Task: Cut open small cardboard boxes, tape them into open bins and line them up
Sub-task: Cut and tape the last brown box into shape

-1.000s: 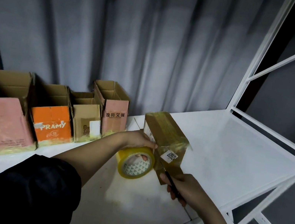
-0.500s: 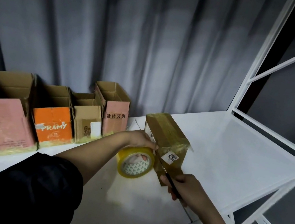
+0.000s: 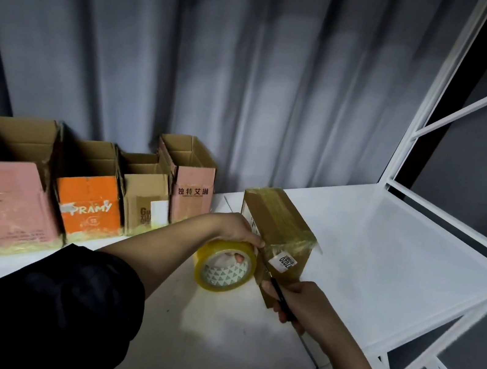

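Cutting tape: right hand grips blade at box; left hand holds tape roll. Four bins lined up leftward; this one unfinished.

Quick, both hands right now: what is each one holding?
Left hand: grips the yellow tape roll beside the taped box.
Right hand: grips a thin dark cutting tool at the box.

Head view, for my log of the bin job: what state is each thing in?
Sealed box: still taped shut, lying on the table.
Tape roll: on edge, left hand gripping it.
Blade: held in right hand, tip at the box.
Four bins: open-topped, in a row.
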